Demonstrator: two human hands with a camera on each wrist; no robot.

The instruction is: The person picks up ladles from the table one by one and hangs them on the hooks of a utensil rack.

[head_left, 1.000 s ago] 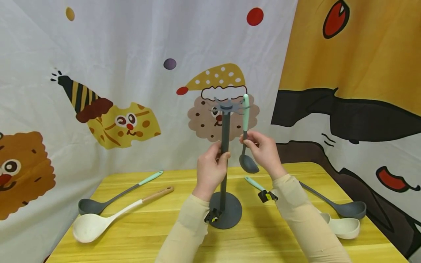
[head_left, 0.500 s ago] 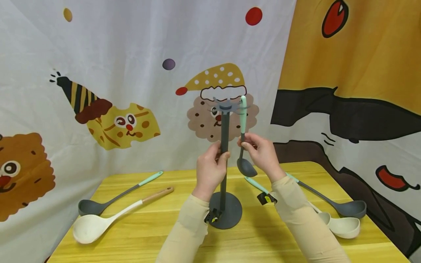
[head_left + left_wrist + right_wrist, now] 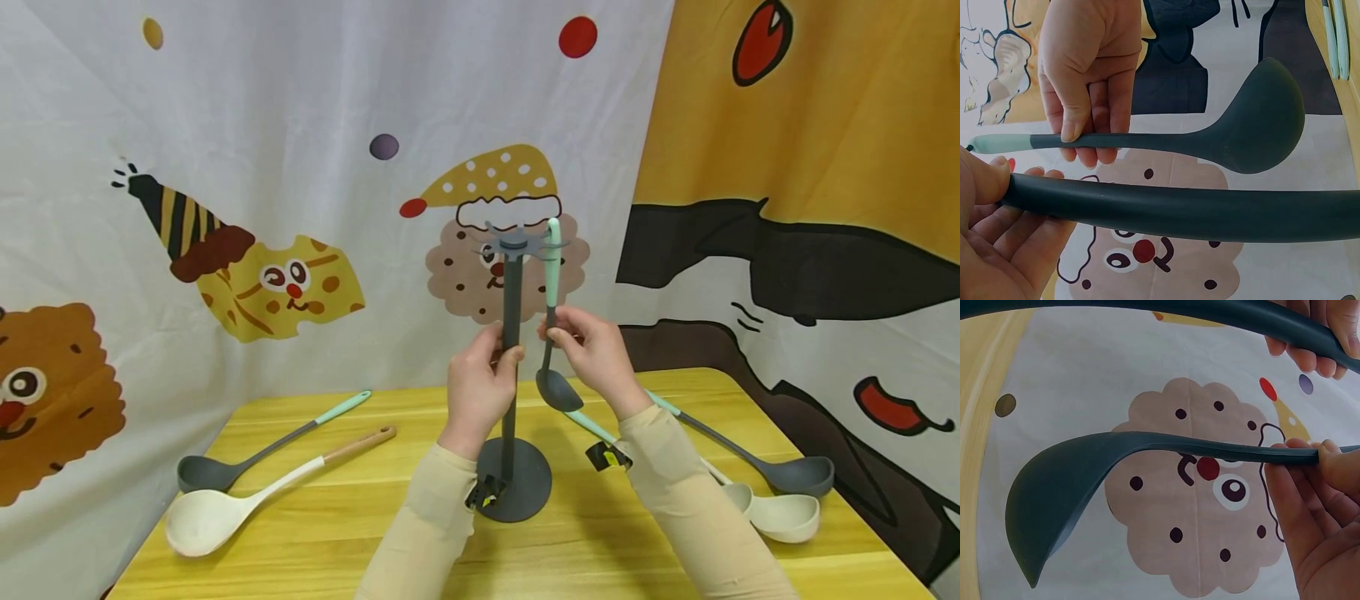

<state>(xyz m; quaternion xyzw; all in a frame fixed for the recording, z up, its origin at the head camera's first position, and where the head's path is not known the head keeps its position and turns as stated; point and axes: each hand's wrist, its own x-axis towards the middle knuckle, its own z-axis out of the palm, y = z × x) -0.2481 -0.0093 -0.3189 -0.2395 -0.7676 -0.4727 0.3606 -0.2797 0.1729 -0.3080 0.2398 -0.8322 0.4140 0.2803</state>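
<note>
The raised right hand [image 3: 596,354] pinches a ladle [image 3: 552,275] mid-shaft (bowl [image 3: 558,390] below the fingers [image 3: 1100,106]). The left hand [image 3: 482,383] — alongside — grips the stand [image 3: 512,292].

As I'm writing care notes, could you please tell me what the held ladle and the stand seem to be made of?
Held ladle: probably matte plastic or silicone; its dark bowl and mint handle look evenly coloured.
Stand: satin plastic or coated metal, unclear which; its dark post shows a soft highlight.
</note>
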